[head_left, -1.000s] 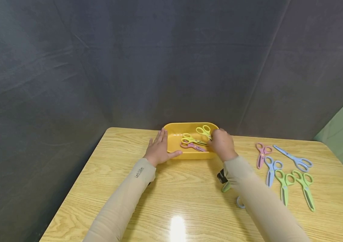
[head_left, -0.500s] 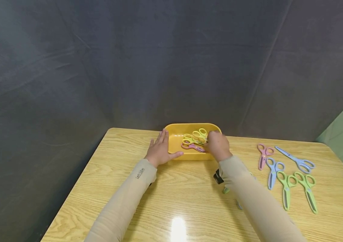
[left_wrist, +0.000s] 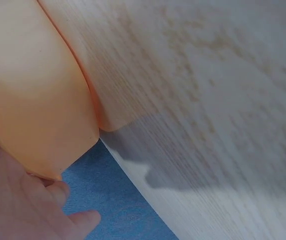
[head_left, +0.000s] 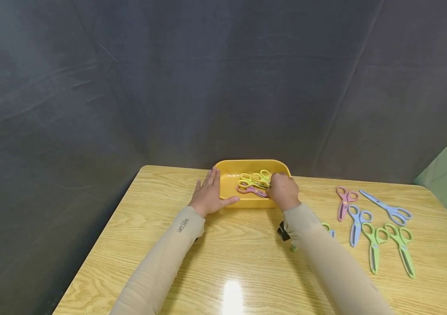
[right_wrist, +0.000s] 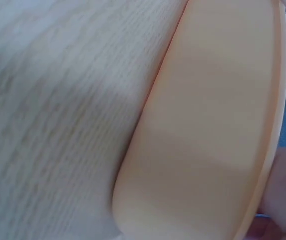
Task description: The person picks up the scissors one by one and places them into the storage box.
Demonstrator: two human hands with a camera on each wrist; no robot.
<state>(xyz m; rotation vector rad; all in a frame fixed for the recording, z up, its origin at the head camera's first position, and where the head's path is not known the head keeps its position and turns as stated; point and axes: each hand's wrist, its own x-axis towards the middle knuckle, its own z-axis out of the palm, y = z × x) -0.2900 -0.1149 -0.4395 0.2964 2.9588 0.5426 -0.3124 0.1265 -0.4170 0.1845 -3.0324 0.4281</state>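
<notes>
Hiding its fingers inside the yellow tray [head_left: 227,199], right hand [head_left: 283,192], grip seemingly unreadable.

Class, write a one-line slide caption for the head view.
Left hand steadies a yellow tray of scissors; right hand reaches in; more scissors lie on the table.

Scissors [head_left: 252,182] in tray [head_left: 247,164], table's [head_left: 247,253] rear

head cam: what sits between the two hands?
The yellow tray lies between them: left hand rests flat against its left wall, right hand reaches over its right end onto the yellow-green scissors inside. A pink pair lies beside those.
</notes>
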